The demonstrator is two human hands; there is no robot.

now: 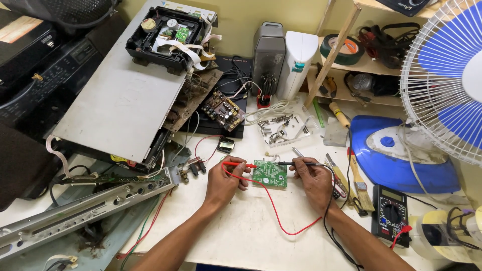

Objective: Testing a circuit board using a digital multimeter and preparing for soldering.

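Observation:
A small green circuit board [270,173] lies on the white tabletop between my hands. My left hand [224,181] grips a red test probe [240,164] whose tip touches the board's left edge. My right hand [314,179] grips a black test probe [297,163] with its tip on the board's upper right. A red lead [281,221] and a black lead [327,221] trail from the probes toward a black multimeter [390,214] at the right.
A dismantled player chassis [125,95] with its disc drive [165,35] leans at the left. Loose screws [279,126], a screwdriver, a brush [360,186], a blue clothes iron [396,155], a white fan [447,75] and tape rolls [442,234] crowd the right side.

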